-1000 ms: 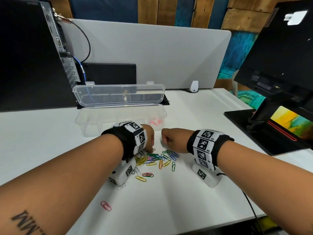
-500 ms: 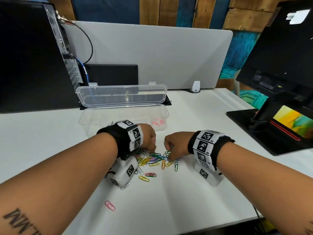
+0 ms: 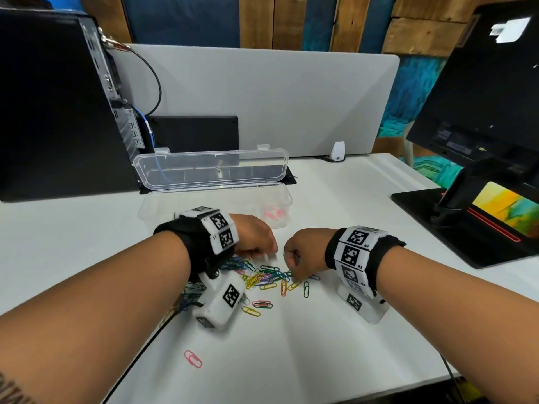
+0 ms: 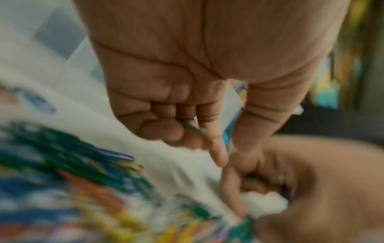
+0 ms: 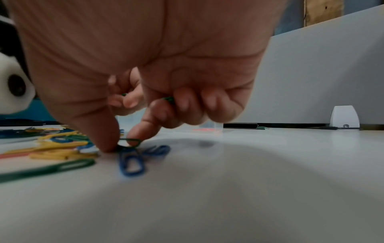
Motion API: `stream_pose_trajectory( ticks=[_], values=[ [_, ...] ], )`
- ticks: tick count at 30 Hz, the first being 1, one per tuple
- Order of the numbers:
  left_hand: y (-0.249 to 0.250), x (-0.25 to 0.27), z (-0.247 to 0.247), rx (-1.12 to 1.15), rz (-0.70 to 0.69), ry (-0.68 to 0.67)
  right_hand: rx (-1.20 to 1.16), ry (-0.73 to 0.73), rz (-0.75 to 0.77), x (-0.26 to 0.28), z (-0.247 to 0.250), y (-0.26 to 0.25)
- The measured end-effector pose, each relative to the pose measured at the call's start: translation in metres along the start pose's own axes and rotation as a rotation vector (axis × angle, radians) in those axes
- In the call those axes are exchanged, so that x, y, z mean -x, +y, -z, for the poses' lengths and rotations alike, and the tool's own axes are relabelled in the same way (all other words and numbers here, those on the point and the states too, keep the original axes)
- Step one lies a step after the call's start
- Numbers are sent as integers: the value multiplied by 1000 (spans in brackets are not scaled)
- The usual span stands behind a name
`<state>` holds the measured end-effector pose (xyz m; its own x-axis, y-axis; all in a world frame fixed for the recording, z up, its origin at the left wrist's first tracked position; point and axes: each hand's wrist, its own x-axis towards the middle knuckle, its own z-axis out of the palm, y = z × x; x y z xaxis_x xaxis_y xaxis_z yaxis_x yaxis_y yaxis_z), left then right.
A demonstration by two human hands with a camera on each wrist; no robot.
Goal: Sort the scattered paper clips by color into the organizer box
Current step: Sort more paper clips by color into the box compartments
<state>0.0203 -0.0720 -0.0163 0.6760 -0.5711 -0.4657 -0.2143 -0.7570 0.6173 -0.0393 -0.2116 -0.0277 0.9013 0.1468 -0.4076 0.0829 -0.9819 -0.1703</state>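
Colored paper clips lie heaped on the white desk between my wrists. My left hand hovers over the heap's far left side, its curled fingers holding a green clip against the palm. My right hand is down on the heap's right edge. Its thumb and forefinger pinch a green clip that lies on the desk, and the curled fingers behind keep another green clip. The clear organizer box stands open just beyond, with pink clips in its right end.
The box's lid stands up at the back. A blue clip lies next to my right fingers, and a lone pink clip sits near the desk's front. A computer tower stands at left, a monitor base at right.
My right hand has come down from beside the box onto the heap's right edge and pinched a green clip. My left hand shifted slightly and still holds its clip.
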Motion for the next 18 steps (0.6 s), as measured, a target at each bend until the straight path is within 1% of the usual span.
stream_pose_trajectory(
  ticks=[2, 3, 5, 11, 15, 18],
  values=[
    [2, 1, -3, -328, -58, 34, 5, -7, 10, -1, 0, 0],
    [3, 2, -5, -456, -64, 43, 11, -16, 15, -2, 0, 0],
    [5, -2, -9, -582, -65, 26, 16, -31, 18, -4, 1, -1],
    [6, -11, -15, -705, -63, 51, 46, -70, 6, -6, -2, 0],
    [5, -13, -18, -688, -30, 35, 44, -84, 5, -7, -2, 0],
    [2, -14, -15, -628, -44, 8, 35, -96, 3, -8, -3, 0]
  ],
)
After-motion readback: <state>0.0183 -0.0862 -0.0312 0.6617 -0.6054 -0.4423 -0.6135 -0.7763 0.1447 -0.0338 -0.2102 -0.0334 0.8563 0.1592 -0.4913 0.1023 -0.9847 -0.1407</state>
